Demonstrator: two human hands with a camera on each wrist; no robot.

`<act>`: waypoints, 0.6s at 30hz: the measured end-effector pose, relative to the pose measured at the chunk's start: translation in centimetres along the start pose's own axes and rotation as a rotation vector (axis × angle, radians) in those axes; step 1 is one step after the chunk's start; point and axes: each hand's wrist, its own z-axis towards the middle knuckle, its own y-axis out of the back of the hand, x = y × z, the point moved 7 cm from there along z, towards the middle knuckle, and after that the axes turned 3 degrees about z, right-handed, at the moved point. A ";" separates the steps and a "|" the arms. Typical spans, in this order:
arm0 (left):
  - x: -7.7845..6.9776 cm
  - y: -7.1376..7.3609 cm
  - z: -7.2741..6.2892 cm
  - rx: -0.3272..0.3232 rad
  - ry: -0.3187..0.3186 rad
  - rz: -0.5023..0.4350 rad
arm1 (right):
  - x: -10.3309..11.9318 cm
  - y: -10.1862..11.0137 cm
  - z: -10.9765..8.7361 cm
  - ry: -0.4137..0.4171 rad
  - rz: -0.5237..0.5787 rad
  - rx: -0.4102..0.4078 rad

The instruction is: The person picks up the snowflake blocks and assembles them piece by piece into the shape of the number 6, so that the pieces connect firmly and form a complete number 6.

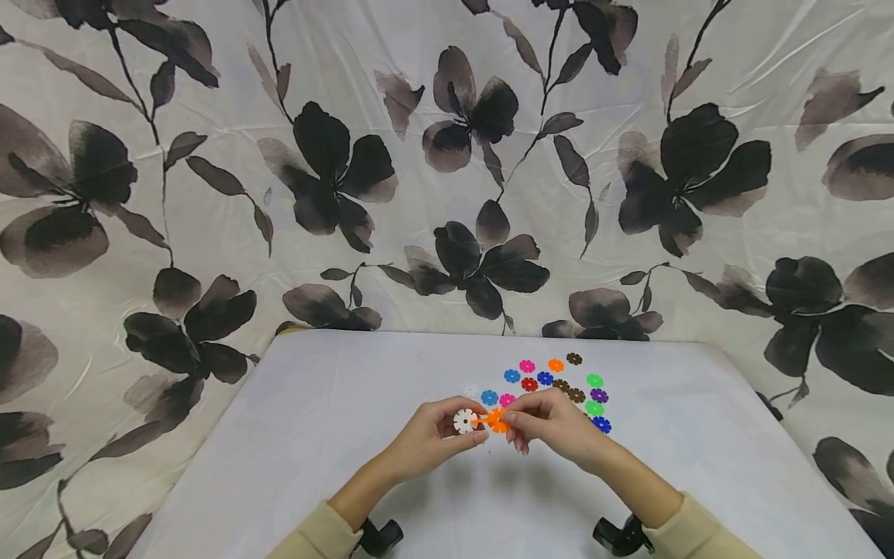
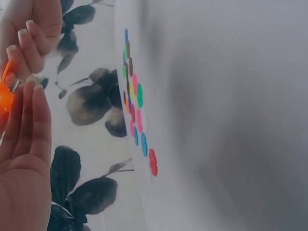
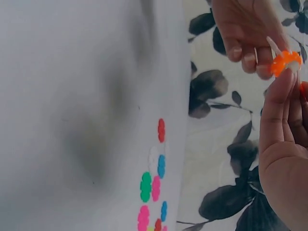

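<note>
Above the table, my left hand point(image 1: 429, 441) holds a white notched, flower-shaped plastic disc point(image 1: 464, 421) between its thumb and fingers. My right hand point(image 1: 559, 427) pinches an orange notched disc point(image 1: 498, 420) close beside it. An orange piece seen edge-on reaches from the orange disc to the white one, and they appear joined. The left wrist view catches part of the orange plastic point(image 2: 5, 101) near the fingertips. In the right wrist view an orange disc point(image 3: 286, 62) and a pale edge-on disc show between the two hands. Fingers partly hide the contact.
Loose notched discs lie flat behind the hands, among them a red disc point(image 1: 529, 384), a blue disc point(image 1: 490, 397), a brown disc point(image 1: 574, 359) and a green disc point(image 1: 594, 380). They rest on a white tabletop point(image 1: 335, 435). A floral cloth point(image 1: 412, 178) hangs behind.
</note>
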 end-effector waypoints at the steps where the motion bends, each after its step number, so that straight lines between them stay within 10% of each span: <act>1: 0.0 0.0 0.1 -0.010 -0.001 0.012 | -0.1 -0.1 0.0 -0.013 0.018 0.001; 12: 0.0 -0.2 -0.9 -0.022 -0.027 0.109 | -0.9 -1.3 0.9 -0.084 0.066 0.010; 18: 0.5 1.1 -0.7 -0.068 0.007 0.098 | -1.8 2.6 1.3 -0.115 -0.119 -0.168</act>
